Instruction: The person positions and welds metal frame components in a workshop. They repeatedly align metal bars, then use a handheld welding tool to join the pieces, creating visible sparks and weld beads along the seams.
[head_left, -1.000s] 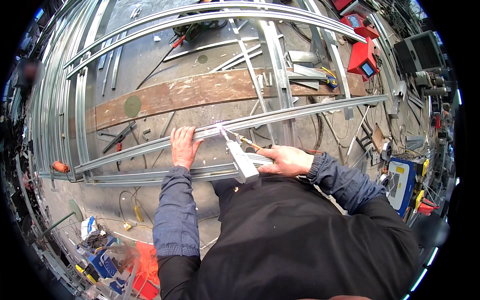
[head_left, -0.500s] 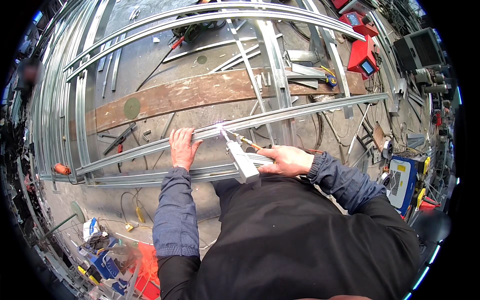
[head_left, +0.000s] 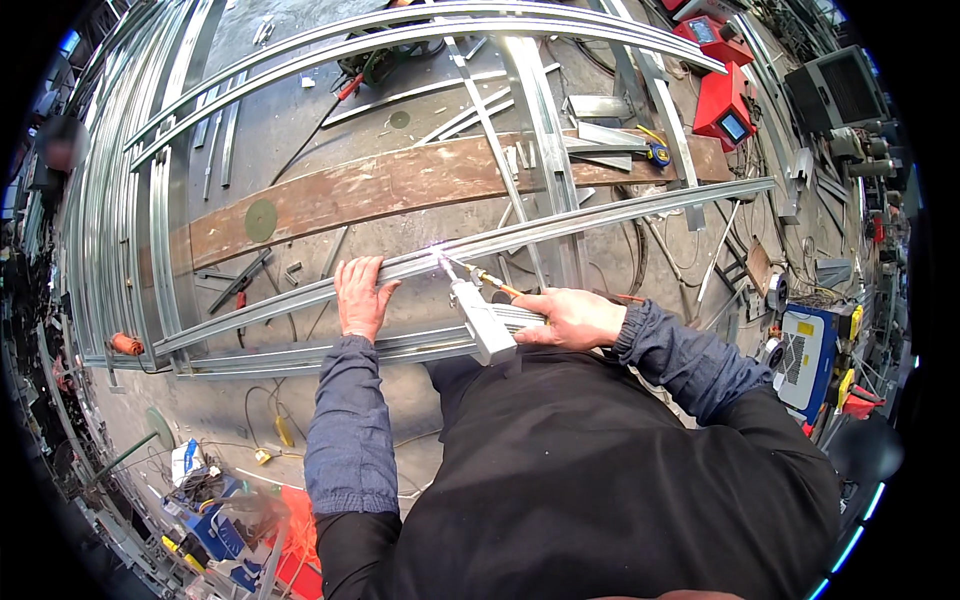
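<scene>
A: Right hand (head_left: 575,318)?
B: Closed on the grey torch (head_left: 485,325); torch extends ahead-left of that hand to a bright spark (head_left: 439,253) at the metal rail (head_left: 640,213).
A: Left hand (head_left: 361,298)?
B: Laid on the rail; spark to its right. Thumb (head_left: 388,291) apart from fingers (head_left: 358,270); cannot tell if gripping.

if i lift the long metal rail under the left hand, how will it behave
The rail is likely stiff, given its lengthwise ridges. Its smooth, shiny faces may feel slippery. Being long and narrow, it would probably tip if lifted near one end.
</scene>
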